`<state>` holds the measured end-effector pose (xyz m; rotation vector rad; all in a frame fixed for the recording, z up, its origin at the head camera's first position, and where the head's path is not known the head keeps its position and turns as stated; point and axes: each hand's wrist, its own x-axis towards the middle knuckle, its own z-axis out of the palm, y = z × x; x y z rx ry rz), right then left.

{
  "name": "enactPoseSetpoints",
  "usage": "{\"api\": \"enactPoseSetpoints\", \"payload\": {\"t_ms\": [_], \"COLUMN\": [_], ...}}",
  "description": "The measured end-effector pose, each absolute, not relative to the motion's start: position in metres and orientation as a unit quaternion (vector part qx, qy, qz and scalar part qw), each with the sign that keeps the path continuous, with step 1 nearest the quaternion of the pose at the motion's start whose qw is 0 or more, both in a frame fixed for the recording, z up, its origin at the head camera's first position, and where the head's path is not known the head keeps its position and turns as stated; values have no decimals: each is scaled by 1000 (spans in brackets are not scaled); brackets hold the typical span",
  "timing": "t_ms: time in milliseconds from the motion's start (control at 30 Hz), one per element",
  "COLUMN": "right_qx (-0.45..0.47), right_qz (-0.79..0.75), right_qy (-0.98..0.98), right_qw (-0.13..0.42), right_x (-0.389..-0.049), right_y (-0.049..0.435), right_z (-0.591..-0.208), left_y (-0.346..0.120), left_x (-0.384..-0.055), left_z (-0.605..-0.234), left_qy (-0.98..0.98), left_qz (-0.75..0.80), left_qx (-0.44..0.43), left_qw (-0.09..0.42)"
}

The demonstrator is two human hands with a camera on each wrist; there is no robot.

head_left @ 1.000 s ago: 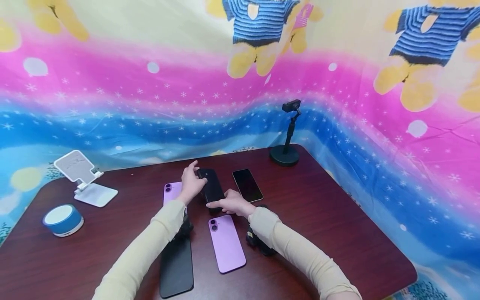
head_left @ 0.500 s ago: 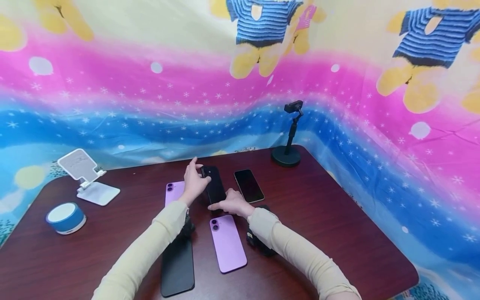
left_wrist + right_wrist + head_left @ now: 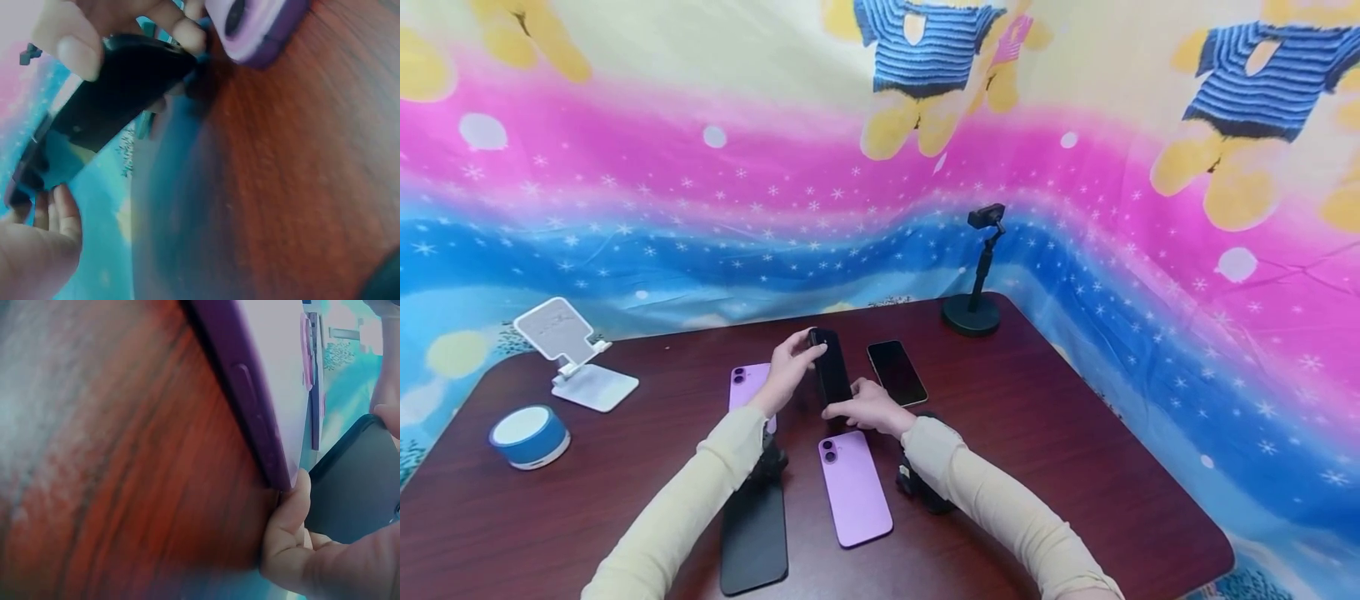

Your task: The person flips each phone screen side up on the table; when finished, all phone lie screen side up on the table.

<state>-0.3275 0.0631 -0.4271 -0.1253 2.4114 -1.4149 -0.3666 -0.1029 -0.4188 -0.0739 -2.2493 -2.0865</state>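
Nearest, a black slab (image 3: 754,537) lies on the tabletop (image 3: 1120,467), left of the near purple phone (image 3: 855,492), the landmark here. Just beyond that phone, the right hand (image 3: 874,408) pinches the near end of a black phone (image 3: 833,372) in curled fingers. A little farther out, the left hand (image 3: 787,372) grips the far end, thumb on its face; the finger that stood raised half a second ago has closed down towards the corner. Over that span the black phone has tilted more steeply, showing a narrower face, while the right hand has barely shifted. This suggests a two-handed turn or lift rather than a flat slide; whether the lower edge touches the tabletop, I cannot tell. Beyond the landmark, a second purple phone (image 3: 747,391) lies to its left, a dark-screened phone (image 3: 898,372) to its right, and a black stand (image 3: 972,315) farthest, also right.
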Motion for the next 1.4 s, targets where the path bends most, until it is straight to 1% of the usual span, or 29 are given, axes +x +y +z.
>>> {"api": "enactPoseSetpoints", "payload": {"t_ms": [133, 433, 667, 833, 967, 1067, 1200, 1300, 1400], "right_qx": [-48, -66, -91, -101, -105, -113, -132, -152, -175], "right_qz": [-525, -556, -560, -559, -554, -539, -499, -469, -441], "right_qy": [830, 800, 794, 792, 792, 798, 818, 835, 856], "right_qw": [185, 216, 220, 224, 232, 243, 255, 244, 205], "right_x": [-328, -331, -332, -331, -332, -334, -337, -339, -339], "right_y": [66, 67, 69, 69, 71, 72, 76, 77, 76], "right_z": [-426, -424, -423, -422, -421, -421, -420, -417, -413], "left_y": [-109, -119, -118, -117, -117, -117, -115, -115, -115], "left_x": [-366, -366, -366, -364, -364, -364, -364, -363, -361], "left_z": [-424, -428, -428, -430, -431, -432, -433, -433, -433], "left_qy": [-691, -669, -645, -637, -625, -616, -616, -621, -625], "left_qz": [-719, -725, -742, -750, -759, -765, -765, -762, -760], "left_qx": [-73, -146, -160, -150, -138, -136, -137, -134, -129], "left_qw": [-9, -73, -88, -101, -122, -130, -127, -125, -123]}}
